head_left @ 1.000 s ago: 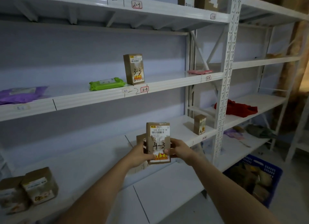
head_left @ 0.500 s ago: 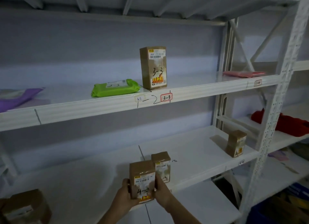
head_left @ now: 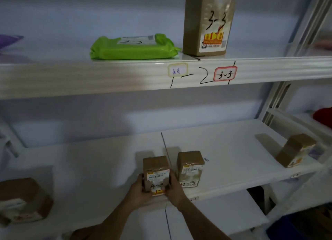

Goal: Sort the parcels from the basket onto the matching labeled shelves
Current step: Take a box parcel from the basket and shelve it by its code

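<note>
Both hands have carried the brown cardboard parcel marked 4-3 (head_left: 156,175) forward since the earlier frames, and it now stands upright on the front part of the white metal lower shelf (head_left: 233,150). The left hand (head_left: 138,190) grips its left side and the right hand (head_left: 173,191) grips its right side, fingers curled around the edges, so the parcel is clamped between them. Just beside it on the right, not touching as far as I can see, stands a second brown box with 4-3 written on it (head_left: 189,169). Further right on the same shelf a small brown box (head_left: 294,150) leans tilted. At the far left another brown box with a white label (head_left: 23,202) lies on the shelf. Above, the upper white shelf (head_left: 107,76) carries a red-framed sticker reading 3-3 (head_left: 225,74). On it lie a flat green plastic packet (head_left: 133,47) and a tall brown box marked 3-3 (head_left: 208,22), close to each other.
</note>
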Available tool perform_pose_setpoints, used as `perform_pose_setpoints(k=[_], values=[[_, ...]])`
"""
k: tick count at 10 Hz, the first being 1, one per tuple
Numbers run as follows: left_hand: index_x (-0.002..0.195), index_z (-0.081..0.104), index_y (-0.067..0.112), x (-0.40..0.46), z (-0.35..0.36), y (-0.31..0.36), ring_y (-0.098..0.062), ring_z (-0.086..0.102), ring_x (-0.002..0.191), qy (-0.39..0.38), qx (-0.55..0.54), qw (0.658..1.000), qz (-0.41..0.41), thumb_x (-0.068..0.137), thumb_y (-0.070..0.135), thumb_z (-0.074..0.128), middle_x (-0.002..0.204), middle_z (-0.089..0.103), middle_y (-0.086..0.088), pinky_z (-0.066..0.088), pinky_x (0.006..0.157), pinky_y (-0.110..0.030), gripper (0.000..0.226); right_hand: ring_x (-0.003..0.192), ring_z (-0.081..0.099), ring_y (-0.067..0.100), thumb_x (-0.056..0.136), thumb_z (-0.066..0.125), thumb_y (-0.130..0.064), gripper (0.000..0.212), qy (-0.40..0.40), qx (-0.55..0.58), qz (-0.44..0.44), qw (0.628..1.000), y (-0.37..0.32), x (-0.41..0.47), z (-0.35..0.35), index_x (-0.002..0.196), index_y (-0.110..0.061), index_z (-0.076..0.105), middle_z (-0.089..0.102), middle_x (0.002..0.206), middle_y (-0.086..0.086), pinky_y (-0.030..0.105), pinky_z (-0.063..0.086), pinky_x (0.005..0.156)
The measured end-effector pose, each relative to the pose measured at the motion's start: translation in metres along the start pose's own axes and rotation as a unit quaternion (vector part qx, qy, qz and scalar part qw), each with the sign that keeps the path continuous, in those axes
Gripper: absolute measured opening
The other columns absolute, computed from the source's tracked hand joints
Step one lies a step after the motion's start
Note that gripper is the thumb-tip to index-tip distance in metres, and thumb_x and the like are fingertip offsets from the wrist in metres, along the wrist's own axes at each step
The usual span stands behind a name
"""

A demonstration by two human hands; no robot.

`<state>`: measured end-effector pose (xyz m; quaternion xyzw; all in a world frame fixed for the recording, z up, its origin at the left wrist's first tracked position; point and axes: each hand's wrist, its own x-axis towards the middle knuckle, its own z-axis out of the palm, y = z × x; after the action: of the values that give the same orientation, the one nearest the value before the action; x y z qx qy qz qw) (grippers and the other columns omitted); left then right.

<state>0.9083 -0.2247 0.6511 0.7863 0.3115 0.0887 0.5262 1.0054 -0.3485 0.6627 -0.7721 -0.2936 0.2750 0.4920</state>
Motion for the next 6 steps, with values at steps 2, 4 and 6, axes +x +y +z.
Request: perform_pose_setpoints(k=[2, 4, 6], values=[[0.128, 0.041, 0.014, 0.006, 0.004, -0.007, -0.014, 0.057, 0.099, 0.028, -0.001, 1.000, 0.006, 0.075, 0.000, 0.071, 0.108, 0.057, 0.001, 0.043, 0.080, -0.019, 0.062, 0.105, 0.057, 0.016, 0.096, 0.043, 0.000, 0.038, -0.007, 0.063, 0.010, 0.998, 0.003, 0.009, 0.001, 0.130, -0.019, 0.043, 0.057, 0.117, 0.002, 0.026, 0.049, 0.088], [0.130, 0.047, 0.014, 0.003, 0.007, -0.014, -0.016, 0.057, 0.107, 0.040, -0.082, 0.996, 0.020, 0.071, 0.003, 0.075, 0.112, 0.058, 0.004, 0.047, 0.083, -0.017, 0.066, 0.116, 0.053, 0.016, 0.082, 0.048, 0.011, 0.062, 0.006, 0.082, -0.016, 0.997, 0.010, 0.013, 0.006, 0.139, -0.007, 0.034, 0.051, 0.131, 0.010, 0.032, 0.048, 0.100], [0.134, 0.046, 0.013, -0.001, 0.011, -0.023, -0.015, 0.058, 0.108, 0.047, -0.140, 0.988, 0.038, 0.072, -0.003, 0.073, 0.122, 0.059, 0.000, 0.050, 0.086, -0.016, 0.070, 0.108, 0.054, 0.017, 0.083, 0.037, 0.023, 0.058, -0.005, 0.113, -0.012, 0.993, 0.014, 0.014, 0.006, 0.136, -0.001, 0.034, 0.052, 0.123, 0.011, 0.014, 0.050, 0.083]])
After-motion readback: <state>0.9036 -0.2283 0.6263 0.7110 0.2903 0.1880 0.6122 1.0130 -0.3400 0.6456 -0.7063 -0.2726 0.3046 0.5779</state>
